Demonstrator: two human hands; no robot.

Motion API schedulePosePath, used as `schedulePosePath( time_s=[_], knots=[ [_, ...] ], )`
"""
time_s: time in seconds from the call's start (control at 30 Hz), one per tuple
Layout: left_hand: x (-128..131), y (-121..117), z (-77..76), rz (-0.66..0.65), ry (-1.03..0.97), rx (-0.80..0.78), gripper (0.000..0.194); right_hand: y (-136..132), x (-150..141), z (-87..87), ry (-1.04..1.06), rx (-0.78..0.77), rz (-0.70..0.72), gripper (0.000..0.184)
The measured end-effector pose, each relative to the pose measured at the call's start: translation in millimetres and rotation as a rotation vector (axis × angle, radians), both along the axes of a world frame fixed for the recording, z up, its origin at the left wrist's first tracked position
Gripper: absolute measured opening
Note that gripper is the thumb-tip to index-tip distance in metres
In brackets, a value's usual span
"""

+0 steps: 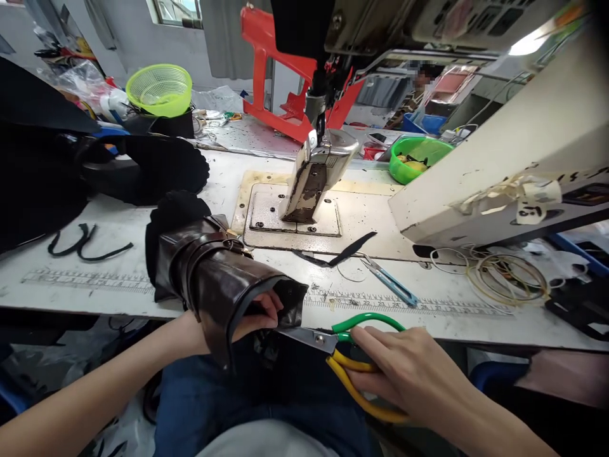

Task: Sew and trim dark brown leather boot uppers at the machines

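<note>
My left hand is closed around the lower edge of a dark brown leather piece that hangs over the table's front edge. My right hand grips scissors with green and yellow handles, fingers through the loops. The scissor blades point left and reach the leather's black edge beside my left fingers. A stack of black and brown leather pieces lies on the table just behind.
An industrial sewing machine stands at right, its post and foot at centre. Blue thread snips, black strips, rubber bands, two green baskets and dark material lie around. A person sits far behind.
</note>
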State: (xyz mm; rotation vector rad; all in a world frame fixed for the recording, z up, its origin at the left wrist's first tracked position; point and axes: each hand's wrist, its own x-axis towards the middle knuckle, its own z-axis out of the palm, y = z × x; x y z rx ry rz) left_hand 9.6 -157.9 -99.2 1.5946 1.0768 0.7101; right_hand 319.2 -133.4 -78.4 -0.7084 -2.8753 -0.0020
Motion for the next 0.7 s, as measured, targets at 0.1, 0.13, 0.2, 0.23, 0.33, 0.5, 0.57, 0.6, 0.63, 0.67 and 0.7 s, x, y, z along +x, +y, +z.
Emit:
schedulePosePath(
  time_s=[0.1, 0.13, 0.2, 0.23, 0.33, 0.5, 0.57, 0.6, 0.63, 0.67, 0.7],
  knots=[
    [-3.3, 6.0, -8.1, -0.012, -0.042, -0.042, 0.016, 2.3, 5.6, -5.0, 0.033, -0.041, -0.002, 0.037],
    [-4.0, 8.4, -9.9, -0.016, -0.057, -0.056, 0.017, 2.8, 6.7, -6.1, 0.033, -0.057, -0.015, 0.034],
    [-4.5, 13.2, -11.2, -0.032, -0.084, -0.088, 0.018, 2.9, 7.3, -6.6, -0.008, -0.088, -0.063, 0.027],
    [-4.5, 15.2, -10.7, -0.042, -0.090, -0.103, 0.017, 2.5, 7.1, -6.0, -0.043, -0.106, -0.091, 0.025],
    [-3.9, 18.4, -6.6, -0.057, -0.087, -0.132, 0.014, 0.1, 6.2, -2.4, -0.125, -0.147, -0.155, 0.026],
    [-1.6, 18.9, -0.6, -0.037, -0.062, -0.152, 0.013, -3.4, -0.4, 5.0, -0.083, -0.232, -0.178, 0.022],
    [-0.3, 20.3, 1.1, -0.038, -0.036, -0.162, 0.015, -2.8, -7.5, 8.9, -0.075, -0.204, -0.169, 0.020],
    [0.3, 21.3, 2.1, -0.040, -0.022, -0.165, 0.017, -1.8, -11.3, 10.8, -0.083, -0.160, -0.161, 0.021],
    [0.8, 22.5, 3.5, -0.041, -0.008, -0.168, 0.018, -0.4, -14.8, 12.2, -0.097, -0.106, -0.151, 0.023],
    [1.2, 23.6, 5.3, -0.042, 0.003, -0.171, 0.018, 1.5, -17.5, 13.2, -0.110, -0.055, -0.136, 0.025],
    [1.6, 24.7, 7.5, -0.041, 0.013, -0.177, 0.019, 3.7, -18.9, 13.7, -0.122, -0.019, -0.115, 0.026]
  ],
)
